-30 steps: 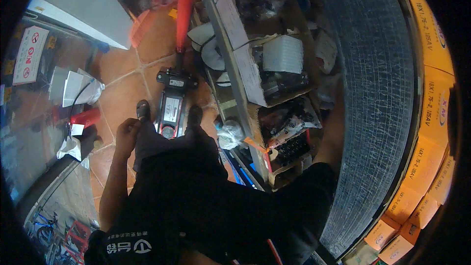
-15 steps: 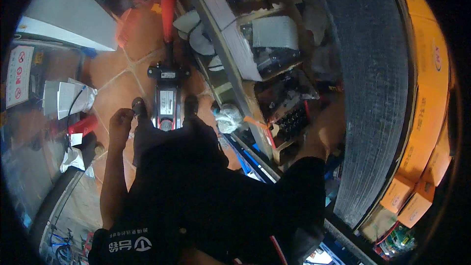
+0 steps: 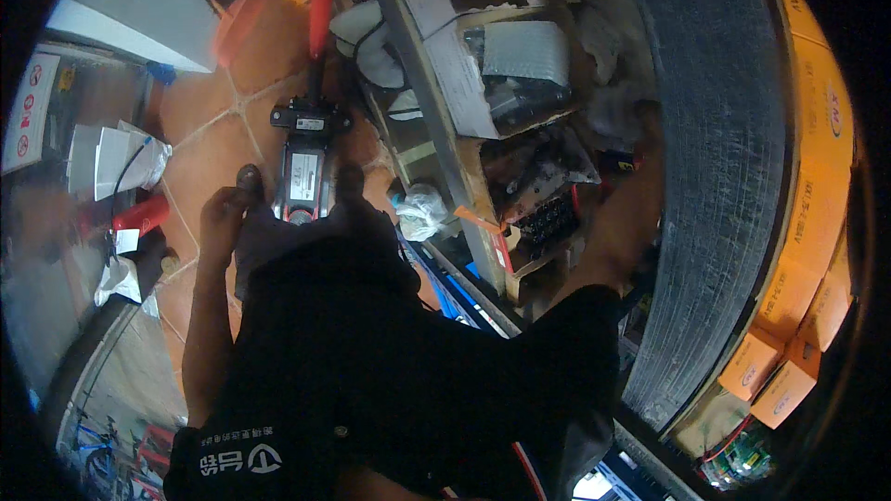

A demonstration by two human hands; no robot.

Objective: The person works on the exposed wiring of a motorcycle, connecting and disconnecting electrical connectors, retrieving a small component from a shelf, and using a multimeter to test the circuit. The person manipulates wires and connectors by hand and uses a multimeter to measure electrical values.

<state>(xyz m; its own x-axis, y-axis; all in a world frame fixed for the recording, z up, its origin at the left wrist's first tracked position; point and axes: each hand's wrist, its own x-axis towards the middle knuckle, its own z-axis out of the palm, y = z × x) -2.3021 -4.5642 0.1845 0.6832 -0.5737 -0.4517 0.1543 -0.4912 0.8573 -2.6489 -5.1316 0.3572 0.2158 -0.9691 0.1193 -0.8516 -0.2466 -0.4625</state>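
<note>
My left hand (image 3: 225,215) hangs low on the left above the tiled floor, beside my shoe. Its fingers are curled together, and anything between them is too small or hidden to make out. My right arm reaches into a wooden shelf unit (image 3: 469,176) on the right. In the shadow there, my right hand (image 3: 649,134) shows only dimly, its fingers hidden. Close to that forearm lie a dark plastic-wrapped item (image 3: 561,160) and a box of small black parts (image 3: 543,223). A grey padded wrap (image 3: 526,52) sits in the compartment farther off.
A floor jack (image 3: 303,172) with a long red handle (image 3: 323,0) stands between my feet. Left are a red cylinder (image 3: 142,213), papers (image 3: 97,160) and a glass case. A dark ribbed surface (image 3: 715,176) and orange boxes (image 3: 817,158) line the right. A white plastic bag (image 3: 422,213) hangs beside the shelf.
My right forearm has reached farther into the shelf, away from me. The left hand has risen slightly in view, its fingers still curled. The view has shifted a little.
</note>
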